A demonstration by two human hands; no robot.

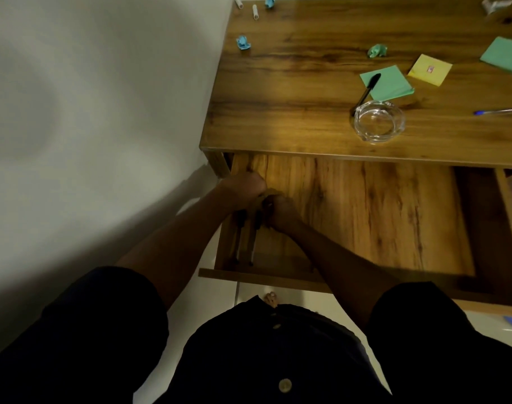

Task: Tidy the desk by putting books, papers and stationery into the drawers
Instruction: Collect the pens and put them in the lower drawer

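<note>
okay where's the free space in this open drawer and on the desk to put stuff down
The drawer floor is bare right of both hands, left hand and right hand; pens crowd its left edge. On the desk, the left-centre is bare; the right is crowded around the glass dish and notes.

The table (307, 83) is showing warm brown wood with dark grain streaks, and the open drawer (365, 214) is wearing the same streaked brown. Near the right edge two mint-green paper pads (390, 84) (505, 55) are lying beside a yellow note (429, 70) with a small pink mark. A black pen (367, 90) is crossing one green pad. The dish (378, 122) is clear glass. Crumpled light-blue scraps (243, 42) are sitting by the left edge, a crumpled green one (377, 50) farther right. The shirt (278, 360) is showing dark with pale buttons.
</note>
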